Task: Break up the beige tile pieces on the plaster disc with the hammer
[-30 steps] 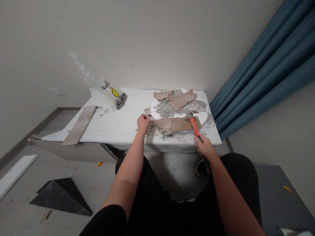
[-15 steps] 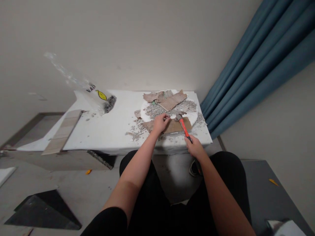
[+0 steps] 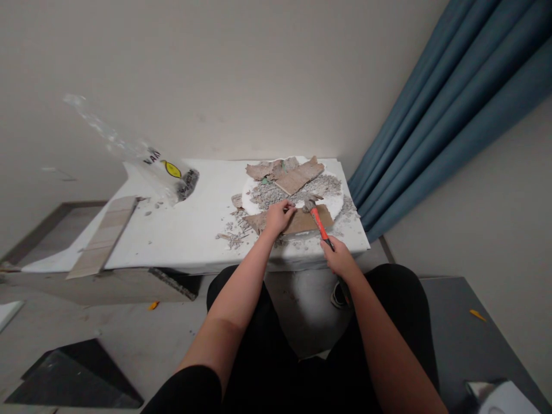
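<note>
My right hand [image 3: 339, 257] is wrapped round the dark grip of a claw hammer [image 3: 319, 221] with an orange-red shaft. The hammer's metal head is over the far edge of a brown board piece [image 3: 305, 223], close to my left fingertips. My left hand [image 3: 279, 216] rests at the left part of this board with thumb and fingers pinched together; what sits between them is too small to make out. Behind them, a round white plate [image 3: 337, 200] bears grey crumbled chunks [image 3: 271, 194] and torn, rough brown board pieces [image 3: 299, 176].
Grey crumbs lie around the plate on the white-covered table [image 3: 185, 230]. To the left are a clear plastic bag [image 3: 172, 178] with dark bits inside and a wood-grain strip [image 3: 103, 236]. A blue curtain [image 3: 409, 115] hangs at the right. Dark panels [image 3: 73, 374] lie on the floor.
The view has shifted slightly, so the table and its things appear a little further left. Both hands keep nearly the same pose, with the hammer head still near my left fingers.
</note>
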`<state>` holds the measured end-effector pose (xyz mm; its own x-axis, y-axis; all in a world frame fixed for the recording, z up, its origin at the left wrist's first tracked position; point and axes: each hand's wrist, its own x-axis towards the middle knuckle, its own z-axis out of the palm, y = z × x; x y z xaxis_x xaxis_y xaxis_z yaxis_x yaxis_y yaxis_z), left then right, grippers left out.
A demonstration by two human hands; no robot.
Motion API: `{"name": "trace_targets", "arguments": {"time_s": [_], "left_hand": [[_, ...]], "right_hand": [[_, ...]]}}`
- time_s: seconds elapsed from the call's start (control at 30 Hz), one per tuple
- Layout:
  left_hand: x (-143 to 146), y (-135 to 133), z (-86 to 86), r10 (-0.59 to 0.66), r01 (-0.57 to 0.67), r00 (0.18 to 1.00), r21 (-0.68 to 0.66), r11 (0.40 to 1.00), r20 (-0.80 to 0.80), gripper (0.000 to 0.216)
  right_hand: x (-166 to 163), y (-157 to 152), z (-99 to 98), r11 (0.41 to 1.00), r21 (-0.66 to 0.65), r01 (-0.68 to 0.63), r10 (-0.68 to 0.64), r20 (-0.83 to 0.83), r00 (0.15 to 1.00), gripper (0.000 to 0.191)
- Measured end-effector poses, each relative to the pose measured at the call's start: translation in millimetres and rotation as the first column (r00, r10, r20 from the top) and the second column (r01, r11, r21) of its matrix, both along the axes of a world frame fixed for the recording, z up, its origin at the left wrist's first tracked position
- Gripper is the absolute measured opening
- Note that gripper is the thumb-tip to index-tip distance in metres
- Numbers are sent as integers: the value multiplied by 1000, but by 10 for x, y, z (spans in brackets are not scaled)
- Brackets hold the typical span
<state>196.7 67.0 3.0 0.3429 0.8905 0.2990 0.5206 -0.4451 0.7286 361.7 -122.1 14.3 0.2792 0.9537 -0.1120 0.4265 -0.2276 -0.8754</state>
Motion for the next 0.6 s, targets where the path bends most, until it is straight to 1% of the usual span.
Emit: {"name": "trace_targets", "arguments": {"time_s": [0.23, 0.33, 0.4, 0.5, 0.6], "left_hand": [[-3, 5, -8, -12, 12, 1000, 8, 1000, -15, 11], [3, 0, -22, -18, 19, 999, 23, 1000, -29, 11], [14, -6, -33, -10, 11, 999, 39, 999, -41, 12], [31, -21, -46, 10, -7, 999, 65, 998, -43, 19], [42, -39, -51, 16, -15, 1000, 75, 997, -12, 28]], "right_hand": [[1, -1, -19, 1000, -7, -2, 2, 8, 1000, 26], [-4, 1, 29, 1000, 12, -1, 0, 40, 999, 25], [-11, 9, 128, 999, 38, -16, 12, 102, 995, 25], [-38, 35, 351, 994, 100, -39, 19, 198, 980, 26], [-92, 81, 539, 990, 130, -58, 33, 192, 981, 28]]}}
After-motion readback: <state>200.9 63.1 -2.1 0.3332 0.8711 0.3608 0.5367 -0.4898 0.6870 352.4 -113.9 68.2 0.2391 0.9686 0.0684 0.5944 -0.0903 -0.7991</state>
